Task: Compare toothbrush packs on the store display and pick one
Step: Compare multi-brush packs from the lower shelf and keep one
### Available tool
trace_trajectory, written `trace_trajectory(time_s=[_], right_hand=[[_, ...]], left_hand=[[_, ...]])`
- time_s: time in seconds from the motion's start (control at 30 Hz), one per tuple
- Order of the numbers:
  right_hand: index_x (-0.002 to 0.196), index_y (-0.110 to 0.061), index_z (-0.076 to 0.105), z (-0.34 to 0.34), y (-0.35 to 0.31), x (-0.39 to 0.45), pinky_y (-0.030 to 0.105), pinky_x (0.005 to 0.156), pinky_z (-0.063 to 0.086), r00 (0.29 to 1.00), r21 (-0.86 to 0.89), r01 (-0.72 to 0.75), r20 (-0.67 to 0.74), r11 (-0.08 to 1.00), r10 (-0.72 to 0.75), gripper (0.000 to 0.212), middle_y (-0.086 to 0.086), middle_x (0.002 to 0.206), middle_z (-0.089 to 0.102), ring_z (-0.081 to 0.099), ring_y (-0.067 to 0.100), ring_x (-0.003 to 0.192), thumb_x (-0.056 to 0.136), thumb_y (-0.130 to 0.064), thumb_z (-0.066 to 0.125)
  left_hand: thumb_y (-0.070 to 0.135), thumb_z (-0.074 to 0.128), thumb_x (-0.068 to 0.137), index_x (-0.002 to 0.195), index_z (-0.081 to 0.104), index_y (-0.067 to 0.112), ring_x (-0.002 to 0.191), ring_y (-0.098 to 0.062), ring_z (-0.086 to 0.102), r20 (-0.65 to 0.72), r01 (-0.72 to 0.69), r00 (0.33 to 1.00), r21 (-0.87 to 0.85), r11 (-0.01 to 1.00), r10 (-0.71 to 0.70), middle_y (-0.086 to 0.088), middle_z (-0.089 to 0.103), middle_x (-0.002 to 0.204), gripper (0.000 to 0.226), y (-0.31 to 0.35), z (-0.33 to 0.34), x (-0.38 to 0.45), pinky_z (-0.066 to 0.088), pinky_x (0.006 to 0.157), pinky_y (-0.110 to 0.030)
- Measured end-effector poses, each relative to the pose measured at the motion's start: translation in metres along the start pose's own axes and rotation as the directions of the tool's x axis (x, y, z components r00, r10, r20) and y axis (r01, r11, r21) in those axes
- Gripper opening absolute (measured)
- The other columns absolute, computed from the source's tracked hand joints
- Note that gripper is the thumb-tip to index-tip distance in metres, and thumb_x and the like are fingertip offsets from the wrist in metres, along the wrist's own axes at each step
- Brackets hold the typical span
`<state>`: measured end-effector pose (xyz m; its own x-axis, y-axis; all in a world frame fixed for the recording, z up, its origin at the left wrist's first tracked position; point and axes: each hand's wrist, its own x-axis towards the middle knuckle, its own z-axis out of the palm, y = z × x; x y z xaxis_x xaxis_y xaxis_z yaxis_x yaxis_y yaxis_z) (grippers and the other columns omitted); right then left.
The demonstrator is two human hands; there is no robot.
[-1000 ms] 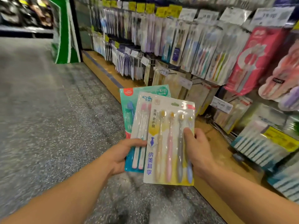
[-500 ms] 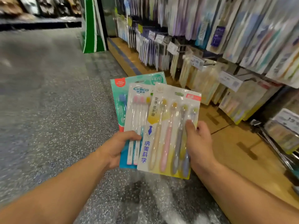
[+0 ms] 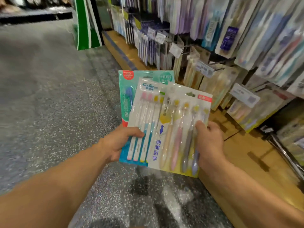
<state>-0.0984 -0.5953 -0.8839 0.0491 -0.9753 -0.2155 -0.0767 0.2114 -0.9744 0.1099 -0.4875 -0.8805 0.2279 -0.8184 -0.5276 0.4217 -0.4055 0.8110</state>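
- Gripping 2 fanned packs, left hand [image 3: 121, 143]: teal pack [image 3: 130, 96] rearmost; white pack [image 3: 144, 119] over it
- Right hand [image 3: 209, 142] pinches front yellow-edged pack [image 3: 179, 129], thumb on top; display [image 3: 222, 55] beyond

Two bare forearms, no sleeves

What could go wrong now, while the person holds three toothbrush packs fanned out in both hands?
1. The green pack lies at the back, and only the left hand holds it; it might slide out and fall to the floor.
2. The front pack hides much of the white middle pack, so comparing them may be incomplete.
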Motion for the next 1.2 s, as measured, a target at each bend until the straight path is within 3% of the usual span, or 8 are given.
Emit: trace_trajectory(time_s=[0.23,0.37,0.5,0.6,0.73,0.97,1.07,1.2], right_hand=[[0.088,-0.013,0.057,0.033,0.014,0.020,0.031,0.060,0.050,0.977,0.102,-0.113,-0.168,0.988,0.129,0.007,0.006,0.079,0.063,0.063,0.026,0.070,0.092,-0.014,0.062],[0.103,-0.001,0.063,0.033,0.009,0.018,0.051,0.060,0.063,0.950,0.127,-0.176,-0.237,0.976,0.202,0.025,0.017,0.090,0.070,0.073,0.039,0.077,0.081,-0.013,0.065],[0.095,-0.005,0.060,0.024,-0.004,0.020,0.020,0.039,0.045,0.915,0.131,-0.168,-0.348,0.977,0.203,0.012,0.005,0.063,0.063,0.060,0.014,0.043,0.092,0.006,0.058],[0.077,-0.013,0.055,0.017,-0.008,0.031,0.022,0.045,0.032,0.838,0.169,-0.223,-0.470,0.960,0.277,0.011,0.003,0.059,0.049,0.045,0.020,0.049,0.083,-0.007,0.062],[0.061,-0.018,0.046,0.007,-0.014,0.044,0.025,0.051,0.026,0.763,0.180,-0.230,-0.577,0.956,0.292,0.021,0.002,0.053,0.040,0.035,0.019,0.048,0.078,-0.007,0.049],[0.059,-0.020,0.048,-0.002,0.023,0.062,0.029,0.054,0.032,0.755,0.230,-0.208,-0.580,0.951,0.305,0.032,-0.002,0.057,0.043,0.038,0.018,0.055,0.089,-0.010,0.048],[0.059,-0.023,0.043,-0.007,0.030,0.060,0.030,0.055,0.034,0.764,0.294,-0.167,-0.564,0.941,0.312,0.034,-0.005,0.053,0.042,0.040,0.017,0.053,0.093,-0.021,0.047],[0.064,-0.022,0.055,-0.015,0.031,0.060,0.037,0.066,0.042,0.780,0.302,-0.169,-0.540,0.938,0.315,0.026,-0.001,0.065,0.053,0.048,0.024,0.066,0.075,-0.044,0.061]], left_hand=[[-0.006,0.051,0.096,0.109,0.064,0.007,0.064,-0.030,0.077,0.060,0.005,0.998,0.022,1.000,-0.007,-0.018,0.079,0.080,0.023,-0.006,-0.046,0.059,0.063,0.051,-0.042],[-0.007,0.066,0.083,0.120,0.063,0.006,0.068,-0.035,0.076,0.141,0.070,0.987,0.074,0.995,-0.080,-0.023,0.078,0.088,0.040,-0.008,-0.050,0.098,0.064,0.058,-0.044],[-0.013,0.055,0.089,0.107,0.063,0.008,0.054,-0.028,0.072,0.231,0.063,0.967,0.176,0.982,-0.103,-0.016,0.076,0.069,0.029,0.007,-0.045,0.130,0.061,0.056,-0.038],[-0.015,0.054,0.089,0.101,0.066,0.006,0.055,-0.026,0.071,0.308,0.039,0.945,0.216,0.976,-0.106,-0.011,0.075,0.066,0.027,0.019,-0.039,0.145,0.059,0.061,-0.037],[-0.014,0.057,0.089,0.101,0.067,-0.003,0.053,-0.029,0.071,0.344,0.085,0.923,0.259,0.962,-0.174,-0.015,0.073,0.064,0.019,0.032,-0.031,0.161,0.058,0.048,-0.036],[-0.009,0.063,0.084,0.108,0.065,0.004,0.055,-0.030,0.074,0.420,0.109,0.877,0.297,0.949,-0.232,-0.017,0.076,0.071,0.027,0.003,-0.010,0.191,0.060,0.045,-0.040],[-0.010,0.055,0.090,0.118,0.064,0.002,0.066,-0.037,0.074,0.397,0.124,0.878,0.348,0.929,-0.266,-0.023,0.076,0.084,0.032,-0.012,-0.005,0.202,0.064,0.058,-0.046],[-0.009,0.057,0.089,0.123,0.064,0.003,0.068,-0.040,0.074,0.398,0.153,0.867,0.363,0.919,-0.301,-0.028,0.075,0.091,0.037,-0.013,-0.001,0.203,0.063,0.056,-0.045]])
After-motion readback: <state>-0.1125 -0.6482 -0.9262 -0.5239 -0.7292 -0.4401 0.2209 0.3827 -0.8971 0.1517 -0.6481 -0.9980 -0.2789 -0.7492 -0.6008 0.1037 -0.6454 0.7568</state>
